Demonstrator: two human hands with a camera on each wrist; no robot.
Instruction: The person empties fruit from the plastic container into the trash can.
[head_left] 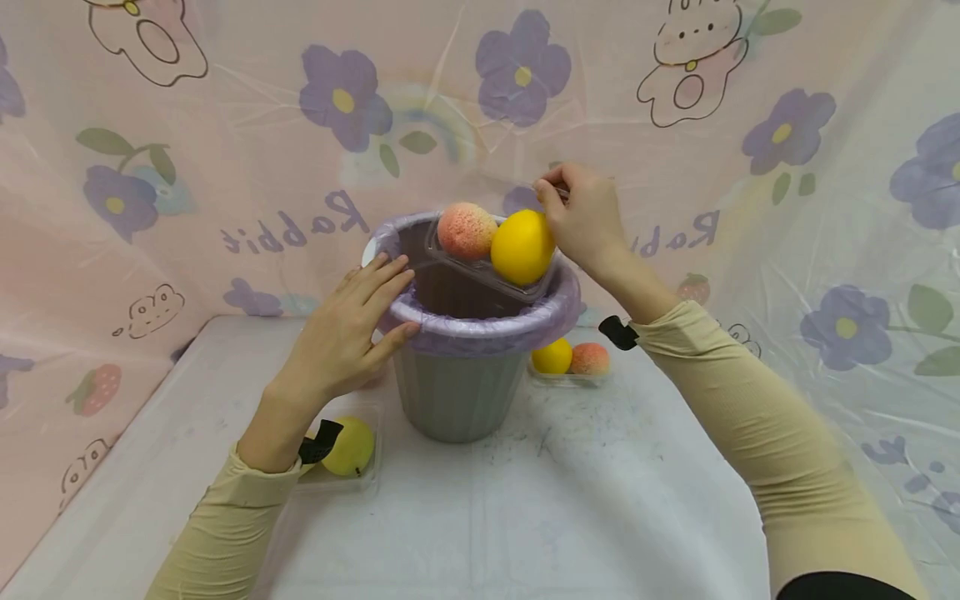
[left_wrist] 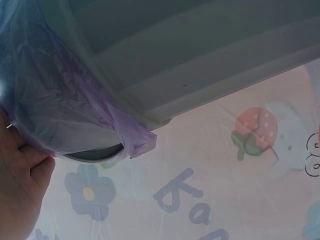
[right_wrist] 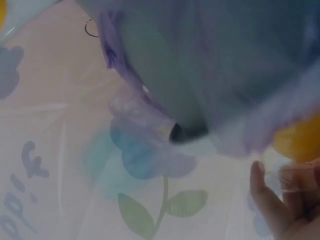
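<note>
A grey bin (head_left: 461,396) stands on the table, its rim wrapped in a purple plastic bag (head_left: 510,333). My left hand (head_left: 345,329) rests on the left side of that rim, fingers spread and stretched over the edge. Over the bin's opening, my right hand (head_left: 588,212) pinches the right end of a clear plastic tray (head_left: 480,273), which tilts down to the right. In the tray sit a pink-speckled peach (head_left: 467,232) and a round yellow fruit (head_left: 522,247). The right wrist view shows the fingertips (right_wrist: 257,172) beside a blurred yellow fruit (right_wrist: 300,140).
Behind the bin to the right, a second clear tray (head_left: 566,380) holds a yellow fruit (head_left: 552,356) and a peach (head_left: 591,359). Under my left forearm lies another clear tray (head_left: 375,467) with a yellow-green pear (head_left: 349,447). A patterned curtain (head_left: 442,50) hangs behind the table.
</note>
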